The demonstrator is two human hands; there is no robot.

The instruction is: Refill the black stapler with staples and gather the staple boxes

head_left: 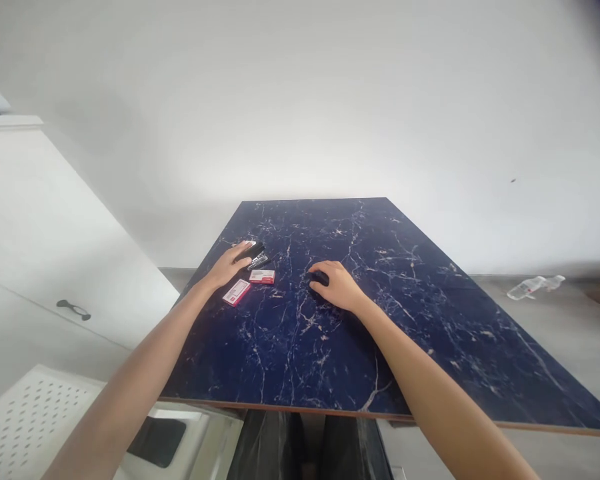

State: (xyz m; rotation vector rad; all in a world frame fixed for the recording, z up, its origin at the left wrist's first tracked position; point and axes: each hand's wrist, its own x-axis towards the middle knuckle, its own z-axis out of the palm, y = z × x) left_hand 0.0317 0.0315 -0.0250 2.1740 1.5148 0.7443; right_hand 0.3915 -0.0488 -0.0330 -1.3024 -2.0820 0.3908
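Note:
My left hand [229,265] is closed round a black stapler [257,252] on the left part of the table; a pale label shows on its top. Just in front of the stapler lie two small red-and-white boxes [263,277], one of them nearer to me and turned at an angle. Near the middle of the table, my right hand [337,285] rests with curled fingers over a small black object [320,276]. Most of that object is hidden under the fingers, so its kind cannot be made out.
The dark blue marble-patterned table [300,360] has its far edge by a white wall [310,100]. A white cabinet [45,227] stands to the left, with a white perforated surface [30,420] below it. Right of the table, a clear plastic bottle [533,287] lies on the floor.

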